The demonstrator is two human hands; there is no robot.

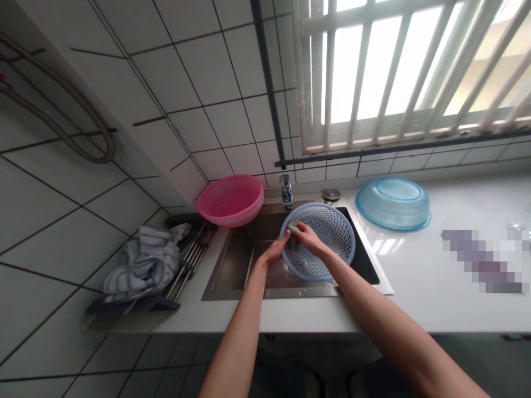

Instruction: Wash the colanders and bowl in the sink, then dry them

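A pale blue perforated basket (327,232) is tilted on its side over the steel sink (232,265). My left hand (276,251) grips its near rim. My right hand (307,237) is inside the basket near that rim, closed on a small grey-green scrubbing sponge (293,226) pressed against the mesh. Both arms reach in from the bottom of the view.
A pink basket (230,199) rests at the sink's back left corner, beside the faucet (286,190). A blue bowl-shaped basket (393,203) lies upside down on the white counter (415,276). A striped towel (145,262) lies on a dish rack (186,260) at the left.
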